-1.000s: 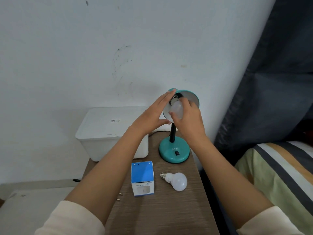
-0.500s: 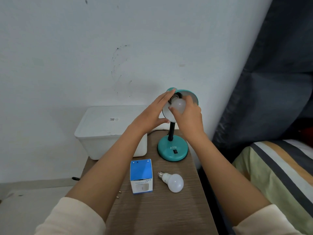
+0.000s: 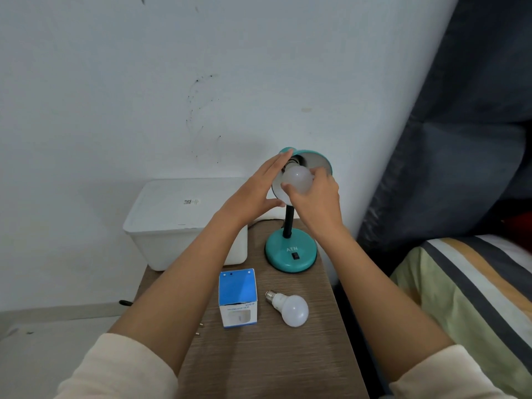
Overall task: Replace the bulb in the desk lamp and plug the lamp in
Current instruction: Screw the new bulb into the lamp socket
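A teal desk lamp [image 3: 290, 254] stands at the back of a narrow wooden table [image 3: 273, 355]. Its shade [image 3: 319, 159] is tipped toward me. My left hand [image 3: 253, 194] cups the shade's left rim, thumb under its lower edge. My right hand [image 3: 316, 197] grips a white bulb [image 3: 298, 178] whose base sits at the socket inside the shade. A second white bulb [image 3: 289, 308] lies on its side on the table in front of the lamp. The lamp's black cord [image 3: 259, 221] runs off behind the base; its plug is hidden.
A blue and white bulb box [image 3: 237, 298] stands left of the loose bulb. A white lidded bin [image 3: 178, 223] sits at the back left, against the wall. A striped bed [image 3: 475, 298] and dark curtain [image 3: 475, 125] lie to the right.
My right hand has turned on the bulb, its fingers shifting around it. The left hand stays on the shade. The view has drifted slightly.
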Demonstrator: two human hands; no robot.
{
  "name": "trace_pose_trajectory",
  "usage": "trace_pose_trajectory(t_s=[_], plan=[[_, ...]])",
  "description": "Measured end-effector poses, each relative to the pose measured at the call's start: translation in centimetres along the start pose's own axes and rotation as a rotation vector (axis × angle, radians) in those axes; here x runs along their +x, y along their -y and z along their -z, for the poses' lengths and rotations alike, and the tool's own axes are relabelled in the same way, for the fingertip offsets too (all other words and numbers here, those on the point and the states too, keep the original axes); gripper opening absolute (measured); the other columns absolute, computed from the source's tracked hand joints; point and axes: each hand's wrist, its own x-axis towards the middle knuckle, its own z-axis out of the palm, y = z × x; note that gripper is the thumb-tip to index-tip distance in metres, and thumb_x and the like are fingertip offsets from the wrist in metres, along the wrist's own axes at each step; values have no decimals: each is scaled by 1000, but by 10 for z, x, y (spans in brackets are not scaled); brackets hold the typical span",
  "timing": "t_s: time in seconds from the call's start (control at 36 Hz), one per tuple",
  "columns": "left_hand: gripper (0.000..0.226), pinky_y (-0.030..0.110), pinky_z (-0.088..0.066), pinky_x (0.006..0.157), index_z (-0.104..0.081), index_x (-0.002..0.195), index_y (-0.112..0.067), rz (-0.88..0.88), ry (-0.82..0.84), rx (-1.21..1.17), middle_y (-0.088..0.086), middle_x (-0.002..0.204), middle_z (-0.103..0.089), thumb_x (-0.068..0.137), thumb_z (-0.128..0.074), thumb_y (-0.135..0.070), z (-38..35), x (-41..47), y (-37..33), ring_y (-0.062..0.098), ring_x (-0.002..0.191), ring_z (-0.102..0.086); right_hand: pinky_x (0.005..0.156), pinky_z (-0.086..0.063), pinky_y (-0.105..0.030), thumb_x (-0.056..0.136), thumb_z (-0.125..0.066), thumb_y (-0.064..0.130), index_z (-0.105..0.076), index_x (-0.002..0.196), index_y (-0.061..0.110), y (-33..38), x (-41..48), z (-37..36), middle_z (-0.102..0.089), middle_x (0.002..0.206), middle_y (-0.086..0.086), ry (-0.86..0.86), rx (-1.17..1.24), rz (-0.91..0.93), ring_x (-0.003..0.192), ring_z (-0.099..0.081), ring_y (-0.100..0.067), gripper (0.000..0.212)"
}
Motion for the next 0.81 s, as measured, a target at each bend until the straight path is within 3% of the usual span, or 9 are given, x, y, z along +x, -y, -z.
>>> trace_pose_trajectory(t_s=[0.08, 0.22, 0.31, 0.36, 0.42, 0.47, 0.56, 0.69, 0.81], plan=[[99, 13, -24, 109, -15, 149, -25, 3, 9, 15, -1, 152, -27, 74, -75, -2, 0, 0, -1, 3, 136, -24, 52, -36, -26, 83, -61, 47, -55, 94, 2, 5, 3, 1, -56, 81, -8, -17, 52, -34, 71, -54, -23, 47], [99, 24, -28, 112, -15, 148, -26, 5, 4, 22, -2, 153, -26, 73, -76, -3, 0, -2, -2, 10, 138, -26, 57, -44, -34, 85, -56, 53, -51, 80, 4, 12, 7, 6, -43, 66, 1, 11, 18, -94, 57, -46, -15, 49], [99, 22, -28, 110, -15, 148, -24, 4, 1, 26, -1, 153, -26, 73, -76, -2, 2, -2, -2, 10, 138, -25, 54, -42, -30, 87, -55, 49, -52, 82, 3, 11, 9, 6, -45, 65, 0, 13, 29, -90, 56, -45, -13, 46], [98, 21, -27, 110, -16, 148, -23, 2, 2, 20, -1, 153, -26, 73, -75, -2, 3, -2, -2, 10, 138, -25, 54, -41, -26, 89, -54, 46, -55, 94, 2, 9, 8, 4, -53, 75, -4, 12, 43, -69, 66, -53, -18, 44], [98, 22, -27, 111, -16, 148, -24, 1, 0, 17, -1, 153, -27, 73, -75, -3, 2, -2, -3, 10, 138, -26, 73, -43, -26, 92, -52, 38, -50, 121, 6, 3, 6, 1, -59, 111, -12, 0, 102, -27, 99, -57, -27, 44], [98, 24, -27, 112, -16, 148, -25, 1, -3, 15, -1, 152, -27, 73, -76, -4, 0, -2, -3, 11, 138, -26, 88, -38, -25, 94, -50, 32, -40, 136, 14, -1, 1, -1, -50, 133, -12, -14, 147, 36, 117, -51, -26, 47], [97, 25, -28, 112, -17, 148, -24, -3, -4, 11, 0, 152, -28, 74, -76, -4, 0, -2, -4, 12, 138, -27, 88, -37, -23, 94, -50, 28, -43, 136, 18, -4, -4, -3, -49, 134, -12, -4, 159, 61, 119, -50, -26, 44], [95, 31, -30, 113, -17, 148, -23, -5, 0, 0, 0, 152, -28, 75, -76, -6, 1, -2, -4, 12, 139, -27, 84, -32, -17, 80, -64, 12, -40, 137, 22, -6, -7, -4, -39, 133, -10, 7, 179, 18, 121, -42, -21, 63], [96, 24, -27, 112, -17, 148, -23, 0, 2, -9, 0, 152, -28, 75, -75, -4, 1, -2, -5, 10, 138, -26, 85, -42, -24, 83, -66, 32, -45, 132, 17, -6, -4, -7, -52, 126, -11, -37, 180, -8, 115, -50, -23, 55]])
